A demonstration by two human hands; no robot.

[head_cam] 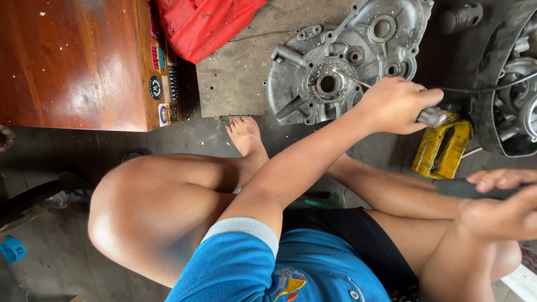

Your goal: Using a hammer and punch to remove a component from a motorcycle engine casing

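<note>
Both hands grip: left hand (394, 105) clenches a metal tool handle (432, 116), right hand (498, 207) a dark grip (464, 189). Probable slippage risk: the thin tip (351, 78) could skid, scoring the crankcase cover (335, 56).

Colourful stickers (162, 84) on cabinet edge (142, 67)

Bare floor (235, 84) beside engine cover (341, 61)
</note>
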